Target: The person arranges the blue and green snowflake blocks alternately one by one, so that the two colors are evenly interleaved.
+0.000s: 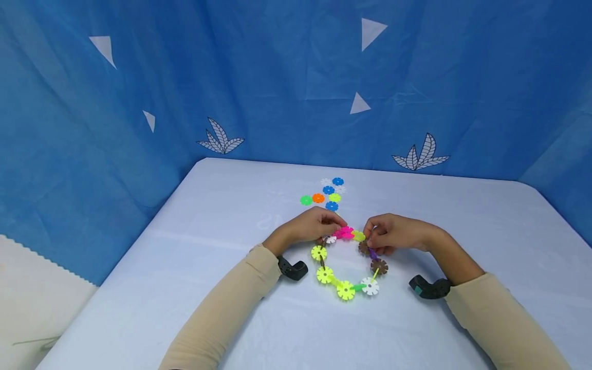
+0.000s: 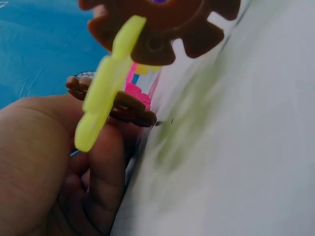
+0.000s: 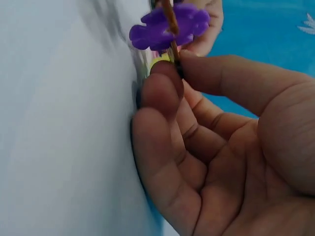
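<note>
both hands pinch the disc ring on the table.

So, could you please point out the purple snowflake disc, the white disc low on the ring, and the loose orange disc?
purple snowflake disc [image 3: 167, 27], right wrist view, its flat face.
white disc [image 1: 370, 286], head view, its centre.
orange disc [image 1: 318, 198], head view, its centre.

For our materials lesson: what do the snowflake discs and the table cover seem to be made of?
Discs: probably moulded plastic, smooth and slightly glossy, with bright uniform colours, crisp notched edges and thin stiff shapes in the wrist views. Table cover: perhaps a pale sheet of cloth or vinyl, matt, with soft creases; the pictures leave it open.
</note>
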Action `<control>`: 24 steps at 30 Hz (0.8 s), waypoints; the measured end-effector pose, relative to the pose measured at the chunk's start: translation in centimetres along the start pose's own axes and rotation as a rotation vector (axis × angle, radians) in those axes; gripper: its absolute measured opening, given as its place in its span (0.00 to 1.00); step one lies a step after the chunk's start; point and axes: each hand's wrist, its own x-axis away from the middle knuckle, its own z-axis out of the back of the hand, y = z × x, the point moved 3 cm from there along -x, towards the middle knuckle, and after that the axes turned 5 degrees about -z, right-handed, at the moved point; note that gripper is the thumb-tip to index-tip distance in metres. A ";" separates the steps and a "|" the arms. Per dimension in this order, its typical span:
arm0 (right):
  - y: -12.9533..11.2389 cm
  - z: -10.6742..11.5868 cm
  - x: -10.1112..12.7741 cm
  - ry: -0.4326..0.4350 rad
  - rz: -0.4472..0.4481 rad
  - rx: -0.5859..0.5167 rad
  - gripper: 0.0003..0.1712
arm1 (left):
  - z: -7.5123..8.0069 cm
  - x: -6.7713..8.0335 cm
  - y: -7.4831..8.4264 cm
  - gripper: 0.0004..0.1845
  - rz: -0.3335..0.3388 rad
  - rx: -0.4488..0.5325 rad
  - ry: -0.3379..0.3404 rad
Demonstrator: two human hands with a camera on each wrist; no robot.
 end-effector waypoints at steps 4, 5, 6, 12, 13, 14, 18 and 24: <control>0.5 0.4 -0.1 -0.004 -0.004 -0.046 0.17 | 0.0 0.0 0.1 0.12 -0.012 0.010 -0.008; 0.6 0.4 -0.1 -0.005 0.000 -0.056 0.17 | 0.0 0.0 0.1 0.12 -0.015 0.010 -0.012; 0.6 0.5 -0.1 -0.005 0.004 -0.062 0.17 | 0.0 0.0 0.1 0.13 -0.017 0.009 -0.017; 1.0 0.7 -0.2 -0.006 0.020 -0.074 0.17 | 0.0 -0.2 -0.1 0.11 -0.027 0.002 -0.026; 1.0 0.7 -0.3 -0.004 0.020 -0.074 0.17 | 0.0 -0.2 -0.2 0.11 -0.030 0.003 -0.024; 1.1 0.7 -0.3 0.000 0.016 -0.075 0.17 | 0.0 -0.2 -0.2 0.11 -0.032 0.005 -0.022; 1.2 0.9 -0.3 0.010 0.006 -0.083 0.17 | 0.0 -0.3 -0.3 0.10 -0.037 0.006 -0.017; 1.3 1.0 -0.2 0.017 0.010 -0.091 0.16 | 0.1 -0.2 -0.2 0.10 -0.041 0.008 -0.024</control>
